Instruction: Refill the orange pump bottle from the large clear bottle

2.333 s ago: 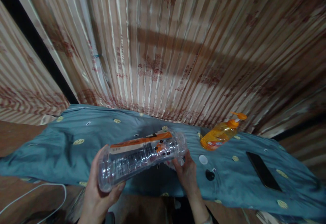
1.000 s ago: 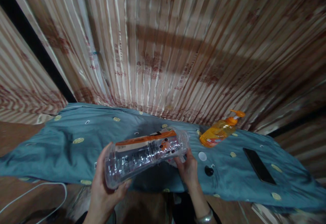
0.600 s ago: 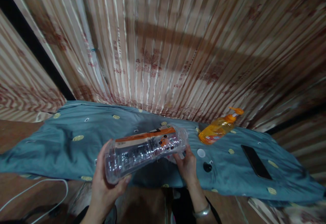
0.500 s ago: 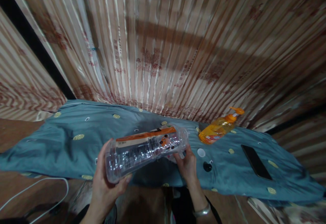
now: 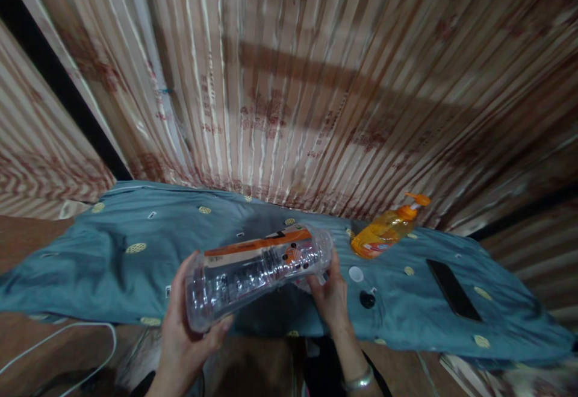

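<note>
You hold a large clear plastic bottle (image 5: 257,273) on its side above a blue-green cloth (image 5: 112,264), at centre frame. It looks empty and carries an orange and white label. Your left hand (image 5: 187,337) cups its base, fingers curled around it; your right hand (image 5: 332,294) grips the neck end. At 2 o'clock from the bottle, a pump bottle (image 5: 383,231) holds orange liquid. A white cap (image 5: 356,274) and a dark phone (image 5: 451,288) lie at 3 o'clock.
</note>
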The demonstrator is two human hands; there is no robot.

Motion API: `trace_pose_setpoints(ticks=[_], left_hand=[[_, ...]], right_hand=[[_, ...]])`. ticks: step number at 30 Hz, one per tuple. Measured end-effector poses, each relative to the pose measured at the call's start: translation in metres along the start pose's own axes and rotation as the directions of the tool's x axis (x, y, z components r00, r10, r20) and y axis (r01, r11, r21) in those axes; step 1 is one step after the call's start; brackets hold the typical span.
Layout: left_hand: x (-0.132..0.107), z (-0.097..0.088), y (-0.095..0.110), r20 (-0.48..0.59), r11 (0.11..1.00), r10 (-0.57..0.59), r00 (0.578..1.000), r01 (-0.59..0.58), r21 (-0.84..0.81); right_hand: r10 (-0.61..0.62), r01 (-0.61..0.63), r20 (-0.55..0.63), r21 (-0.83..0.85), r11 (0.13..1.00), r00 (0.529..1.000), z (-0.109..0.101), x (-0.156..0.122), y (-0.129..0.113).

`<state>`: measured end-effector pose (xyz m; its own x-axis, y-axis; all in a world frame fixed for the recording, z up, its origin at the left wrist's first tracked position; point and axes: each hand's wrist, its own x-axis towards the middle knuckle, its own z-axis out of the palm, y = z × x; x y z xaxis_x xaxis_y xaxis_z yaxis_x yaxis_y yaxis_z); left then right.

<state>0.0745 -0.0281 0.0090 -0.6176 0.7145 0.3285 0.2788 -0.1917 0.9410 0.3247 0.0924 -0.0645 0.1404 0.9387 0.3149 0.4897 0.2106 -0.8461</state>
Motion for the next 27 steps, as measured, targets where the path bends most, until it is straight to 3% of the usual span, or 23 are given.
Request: trace_pose_setpoints(ticks=[12, 27], left_hand=[[0.0018, 0.0019, 0.0023, 0.013, 1.000, 0.005, 1.000, -0.005, 0.015], [0.0042, -0.0008, 0.0007, 0.002, 1.000, 0.013, 1.000, -0.013, 0.016]], right_hand=[[-0.072, 0.072, 0.030, -0.006, 0.997, 0.997, -0.0049, -0.0009, 0.0007], [-0.050, 0.048, 0.025, 0.049, 0.998, 0.998, -0.0040, 0.0004, -0.0066]])
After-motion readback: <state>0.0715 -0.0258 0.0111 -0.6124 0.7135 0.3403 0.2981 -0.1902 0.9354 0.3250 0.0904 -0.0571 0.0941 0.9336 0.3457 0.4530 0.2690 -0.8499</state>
